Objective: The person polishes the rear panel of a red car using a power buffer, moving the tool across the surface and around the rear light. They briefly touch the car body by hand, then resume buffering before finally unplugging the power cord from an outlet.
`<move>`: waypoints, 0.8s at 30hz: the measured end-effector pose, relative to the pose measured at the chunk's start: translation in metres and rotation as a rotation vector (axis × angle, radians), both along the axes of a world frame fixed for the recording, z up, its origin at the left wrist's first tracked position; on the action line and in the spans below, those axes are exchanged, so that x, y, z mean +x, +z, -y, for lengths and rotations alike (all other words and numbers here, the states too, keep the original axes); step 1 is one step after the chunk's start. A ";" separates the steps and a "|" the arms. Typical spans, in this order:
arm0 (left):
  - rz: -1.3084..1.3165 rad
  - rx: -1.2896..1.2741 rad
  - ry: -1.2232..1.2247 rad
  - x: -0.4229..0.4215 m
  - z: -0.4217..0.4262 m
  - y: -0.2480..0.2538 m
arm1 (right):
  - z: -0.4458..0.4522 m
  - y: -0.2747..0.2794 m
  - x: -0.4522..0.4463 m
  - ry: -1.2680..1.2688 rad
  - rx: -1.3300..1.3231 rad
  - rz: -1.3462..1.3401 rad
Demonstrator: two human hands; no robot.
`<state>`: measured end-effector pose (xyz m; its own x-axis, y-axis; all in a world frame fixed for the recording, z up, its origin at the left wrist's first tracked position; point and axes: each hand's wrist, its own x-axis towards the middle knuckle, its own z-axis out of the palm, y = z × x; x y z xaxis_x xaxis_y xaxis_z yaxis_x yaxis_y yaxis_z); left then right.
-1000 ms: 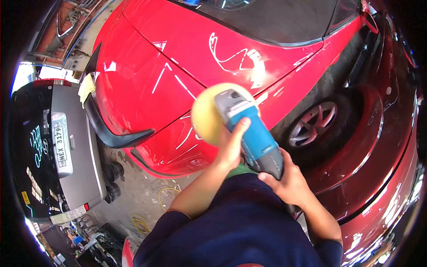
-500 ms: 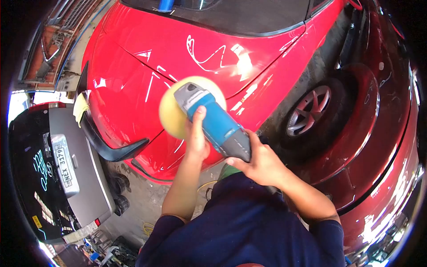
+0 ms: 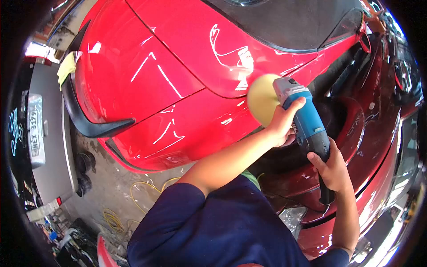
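A blue and grey power polisher point(image 3: 310, 116) with a round yellow foam pad point(image 3: 263, 100) is in both hands. My left hand point(image 3: 284, 123) is wrapped round its body just behind the grey head, thumb along the top. Farther back, my right hand point(image 3: 332, 168) closes on the dark rear grip. The pad is tilted at the right edge of the glossy red car's point(image 3: 200, 116) body, below the windshield corner. Whether the pad's face touches the paint is hidden.
A dark red car point(image 3: 378, 147) stands close on the right. At the left is a grey and black vehicle point(image 3: 53, 133) with a plate. A yellow cloth point(image 3: 66, 70) hangs by the red car's black trim point(image 3: 95, 128). Yellow cord point(image 3: 113, 220) lies coiled on the floor.
Both hands have carried the polisher to the right across the red car, from its middle to its right edge. The view has shifted too. The grip on the tool stays.
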<state>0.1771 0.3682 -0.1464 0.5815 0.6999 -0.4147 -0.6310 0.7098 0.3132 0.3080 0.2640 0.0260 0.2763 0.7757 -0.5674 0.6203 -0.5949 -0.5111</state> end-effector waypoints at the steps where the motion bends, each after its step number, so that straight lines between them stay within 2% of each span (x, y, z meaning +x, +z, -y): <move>1: -0.010 -0.015 0.014 0.004 0.000 0.000 | -0.001 0.000 -0.001 0.014 -0.003 -0.006; 4: -0.033 0.001 0.087 -0.006 0.013 -0.006 | 0.012 -0.002 -0.003 0.039 0.017 -0.060; 5: -0.042 0.018 0.111 -0.017 0.022 -0.007 | 0.011 0.004 -0.010 0.073 -0.054 -0.046; 9: -0.194 -0.038 0.320 -0.073 0.055 0.013 | 0.019 -0.009 -0.033 0.370 0.011 0.015; 12: -0.268 -0.012 0.331 -0.082 0.058 0.013 | 0.014 -0.014 -0.028 0.384 0.016 -0.034; 17: -0.147 0.026 0.205 -0.030 0.031 0.007 | 0.001 -0.006 0.011 0.400 0.118 0.081; 19: -0.055 -0.005 0.103 0.000 0.010 0.018 | -0.010 0.001 0.036 0.344 0.104 0.121; 22: 0.014 -0.071 0.043 0.067 -0.022 -0.004 | -0.030 0.003 0.079 0.221 0.035 0.130; 24: 0.030 -0.028 0.022 0.103 -0.040 -0.014 | -0.041 0.000 0.106 0.158 0.006 0.120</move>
<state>0.2800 0.4079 -0.1601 0.5781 0.7011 -0.4175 -0.6555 0.7037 0.2741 0.4137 0.3051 0.0255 0.2165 0.8179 -0.5331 0.7621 -0.4829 -0.4313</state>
